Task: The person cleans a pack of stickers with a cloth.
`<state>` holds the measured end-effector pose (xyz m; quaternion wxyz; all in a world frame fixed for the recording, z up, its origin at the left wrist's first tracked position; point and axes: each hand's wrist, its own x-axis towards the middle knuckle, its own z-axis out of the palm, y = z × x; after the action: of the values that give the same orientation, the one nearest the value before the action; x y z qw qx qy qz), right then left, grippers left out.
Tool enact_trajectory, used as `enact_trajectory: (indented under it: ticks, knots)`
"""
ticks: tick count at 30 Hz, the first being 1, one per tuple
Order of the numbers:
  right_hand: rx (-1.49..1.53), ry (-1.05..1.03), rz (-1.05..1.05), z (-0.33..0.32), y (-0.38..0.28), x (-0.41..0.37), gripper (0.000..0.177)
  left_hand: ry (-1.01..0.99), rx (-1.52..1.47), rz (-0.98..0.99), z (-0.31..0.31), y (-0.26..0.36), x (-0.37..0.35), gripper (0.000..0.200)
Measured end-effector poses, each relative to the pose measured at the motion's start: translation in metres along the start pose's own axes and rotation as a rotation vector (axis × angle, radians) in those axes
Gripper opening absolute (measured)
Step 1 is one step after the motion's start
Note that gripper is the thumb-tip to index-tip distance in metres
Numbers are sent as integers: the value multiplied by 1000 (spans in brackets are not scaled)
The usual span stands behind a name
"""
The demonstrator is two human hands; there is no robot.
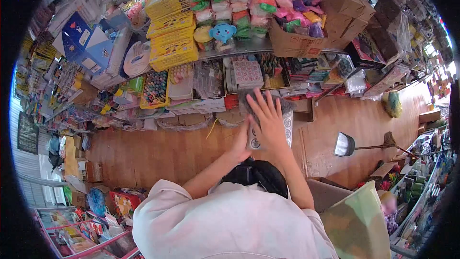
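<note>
A white box or panel with round black printed patterns [288,127] is in front of my body, partly covered by my hands. A dark grey cloth [286,107] lies across its far end. My right hand [269,122] presses flat on the cloth, fingers spread. At the left edge of the printed box, my left hand [242,141] grips its side; some of its fingers are hidden. Just beyond the cloth sits a smaller white box with red round prints [247,73].
A crowded shelf [235,53] ahead holds yellow boxes [172,48], colourful packets [239,5] and an open cardboard box [297,41]. A long-handled dustpan [344,145] is on the wooden floor [143,156] at right. Stocked racks line both sides.
</note>
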<state>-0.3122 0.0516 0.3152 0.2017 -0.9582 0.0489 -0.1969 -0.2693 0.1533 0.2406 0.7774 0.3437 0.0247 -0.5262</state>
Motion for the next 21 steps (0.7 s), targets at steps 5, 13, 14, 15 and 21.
enact_trajectory:
  ticks: [5,13,14,15,21]
  knots:
    - [38,-56,-20,-1,-23,-15,54,109,47,4,-9,5,-4,59]
    - [89,-7,7,3,-10,-14,52,81,74,65,-3,5,-8,62]
    - [87,0,10,2,-1,-1,52,50,98,-7,6,6,-7,67]
    - [65,57,21,1,8,9,51,16,18,16,14,6,-8,65]
    - [2,108,-3,-13,-7,11,39,18,165,113,18,5,-10,61]
